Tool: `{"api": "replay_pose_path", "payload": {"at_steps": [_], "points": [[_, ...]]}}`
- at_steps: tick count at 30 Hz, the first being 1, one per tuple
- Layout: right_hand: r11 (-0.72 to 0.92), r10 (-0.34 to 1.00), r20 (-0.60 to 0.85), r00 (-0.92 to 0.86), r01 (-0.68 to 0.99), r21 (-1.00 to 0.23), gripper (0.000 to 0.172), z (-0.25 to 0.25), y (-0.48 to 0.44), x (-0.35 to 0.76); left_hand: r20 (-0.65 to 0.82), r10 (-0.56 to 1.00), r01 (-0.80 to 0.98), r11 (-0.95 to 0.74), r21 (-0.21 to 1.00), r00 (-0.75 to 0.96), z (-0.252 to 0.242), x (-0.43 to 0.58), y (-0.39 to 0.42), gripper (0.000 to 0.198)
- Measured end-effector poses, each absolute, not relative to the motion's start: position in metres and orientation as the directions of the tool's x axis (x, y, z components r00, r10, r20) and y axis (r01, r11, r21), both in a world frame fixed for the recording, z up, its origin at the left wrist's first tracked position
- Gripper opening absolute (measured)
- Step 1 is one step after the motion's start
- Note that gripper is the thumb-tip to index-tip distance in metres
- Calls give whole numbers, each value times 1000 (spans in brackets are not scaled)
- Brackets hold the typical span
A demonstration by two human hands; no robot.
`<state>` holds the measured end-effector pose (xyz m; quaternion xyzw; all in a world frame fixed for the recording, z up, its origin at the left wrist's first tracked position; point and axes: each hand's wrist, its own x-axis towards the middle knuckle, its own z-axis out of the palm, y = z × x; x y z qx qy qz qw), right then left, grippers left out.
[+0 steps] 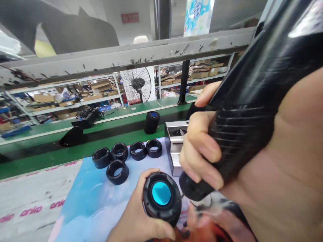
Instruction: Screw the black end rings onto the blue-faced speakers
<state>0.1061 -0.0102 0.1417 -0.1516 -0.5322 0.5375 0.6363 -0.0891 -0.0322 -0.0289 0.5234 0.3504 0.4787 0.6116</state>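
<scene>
The right-hand fingers (pixel 200 149) are curled shut around the ribbed grip of a black handheld power tool (pixel 242 134), which the right hand (pixel 199 144) holds diagonally. The left-hand fingers (pixel 152 171) wrap the rim of a round black speaker unit (pixel 161 213) with a cyan centre, held in the left hand (pixel 133 215) above a blue printed mat (pixel 80 191). The tool's nose lies just beside the unit's rim; contact cannot be confirmed.

Beyond the hands, a silver metal fixture (pixel 174 148) stands on the mat. Five black rubber rings (pixel 117 172) lie on it, left of the fixture. An upright black cylinder (pixel 151 122) stands on a green conveyor belt (pixel 106 151).
</scene>
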Motion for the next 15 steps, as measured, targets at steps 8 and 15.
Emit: {"api": "replay_pose_path", "payload": {"at_steps": [8,15], "points": [[284,872,451,-190,-555,-782,61,145,-15,90,57,952,-214,9,977,301,-21,-88,-34,122],[256,911,366,-192,-432,-865,63,140,-9,88,119,929,-265,-24,964,350,-7,-81,-34,94]]}}
